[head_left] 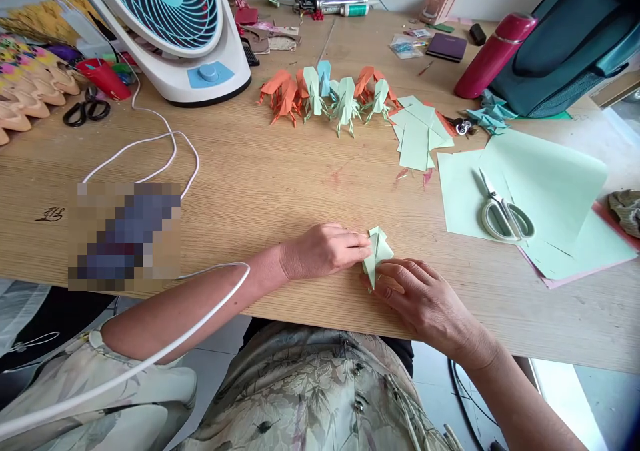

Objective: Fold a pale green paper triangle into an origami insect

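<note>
A small piece of pale green folded paper (379, 248) lies on the wooden desk near its front edge, with a narrow point aimed toward me. My left hand (327, 250) comes from the left, its fingers together and their tips pressed on the paper's left side. From the lower right, my right hand (425, 298) grips the paper's lower right edge with bent fingers. The thumb tips are partly hidden. Farther back stands a row of folded paper figures, among them a pale green one (345, 98) and an orange one (286, 98).
Pale green rectangles (417, 141) lie right of the figures. Scissors (505, 218) rest on large green sheets (565, 171). A red flask (495, 54) leans by a teal backpack (560, 44). A fan (200, 64) stands back left; a white cable (200, 334) crosses my left arm.
</note>
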`<state>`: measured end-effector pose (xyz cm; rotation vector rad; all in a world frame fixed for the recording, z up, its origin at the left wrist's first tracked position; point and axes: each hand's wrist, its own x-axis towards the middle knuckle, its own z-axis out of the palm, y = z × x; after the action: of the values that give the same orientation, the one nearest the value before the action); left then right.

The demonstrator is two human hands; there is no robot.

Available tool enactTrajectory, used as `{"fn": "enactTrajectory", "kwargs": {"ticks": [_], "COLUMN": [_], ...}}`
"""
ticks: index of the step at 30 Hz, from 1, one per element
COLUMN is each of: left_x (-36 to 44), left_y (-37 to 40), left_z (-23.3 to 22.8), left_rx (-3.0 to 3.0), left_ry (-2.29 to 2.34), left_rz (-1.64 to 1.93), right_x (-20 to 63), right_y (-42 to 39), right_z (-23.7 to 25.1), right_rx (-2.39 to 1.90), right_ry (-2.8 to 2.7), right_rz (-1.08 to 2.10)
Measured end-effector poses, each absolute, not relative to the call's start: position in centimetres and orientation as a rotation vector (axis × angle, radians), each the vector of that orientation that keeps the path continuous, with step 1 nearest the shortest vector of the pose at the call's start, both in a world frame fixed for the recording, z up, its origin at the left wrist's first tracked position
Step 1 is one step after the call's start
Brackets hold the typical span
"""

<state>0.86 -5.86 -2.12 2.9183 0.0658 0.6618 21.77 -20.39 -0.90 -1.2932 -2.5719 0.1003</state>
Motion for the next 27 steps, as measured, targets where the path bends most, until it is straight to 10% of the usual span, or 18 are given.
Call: {"fn": "enactTrajectory", "kwargs": {"ticks": [27], "left_x": [1.1], "left_y": [-5.6], "left_z": [-1.9], "left_rx": [2.561], "left_ry": [0.357], "left_rz": [0.599], "right_x": [21.3], "right_y": [-18.3], "right_z": [-0.9], "right_rx": [-1.384], "right_ry": [-2.363], "right_rz": [0.334]}}
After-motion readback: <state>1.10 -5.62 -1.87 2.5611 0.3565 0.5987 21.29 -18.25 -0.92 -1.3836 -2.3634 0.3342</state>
